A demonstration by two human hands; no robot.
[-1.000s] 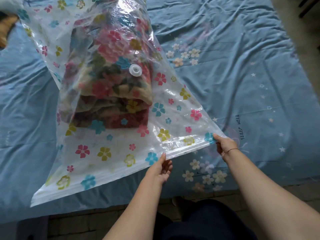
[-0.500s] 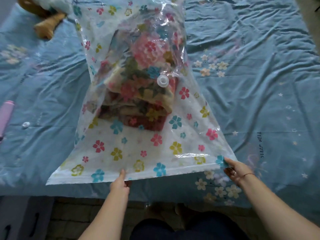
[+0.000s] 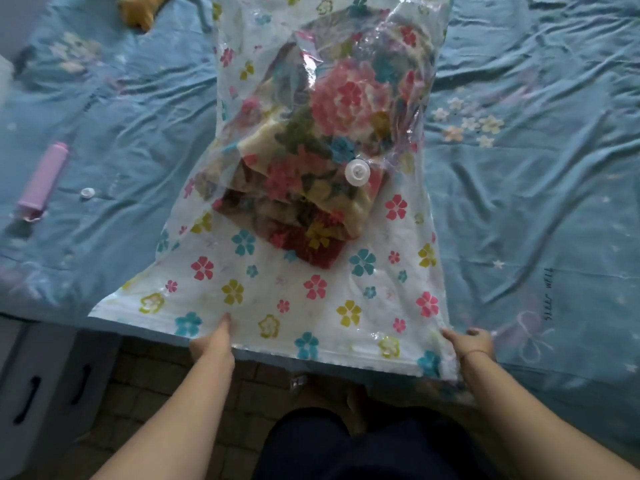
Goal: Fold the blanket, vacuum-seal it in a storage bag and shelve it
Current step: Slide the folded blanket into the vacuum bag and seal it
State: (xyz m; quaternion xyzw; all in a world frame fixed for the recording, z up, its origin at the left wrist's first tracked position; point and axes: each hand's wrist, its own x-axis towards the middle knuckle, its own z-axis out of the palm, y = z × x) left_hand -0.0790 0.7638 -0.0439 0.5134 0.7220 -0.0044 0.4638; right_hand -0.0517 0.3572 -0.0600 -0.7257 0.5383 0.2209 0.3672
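Storage bag [image 3: 313,299] swung straighter, left hand [image 3: 212,345] (slid leftward), right hand [image 3: 473,342], both pinching its edge

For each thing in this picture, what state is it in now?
Storage bag: lies on the bed, puffy, not flattened.
Blanket: folded, inside the bag.
Valve: on the bag's top, no pump attached.
Hand pump: lies on the bed, untouched.
Left hand: pinches the bag's near edge.
Right hand: grips the bag's near corner.
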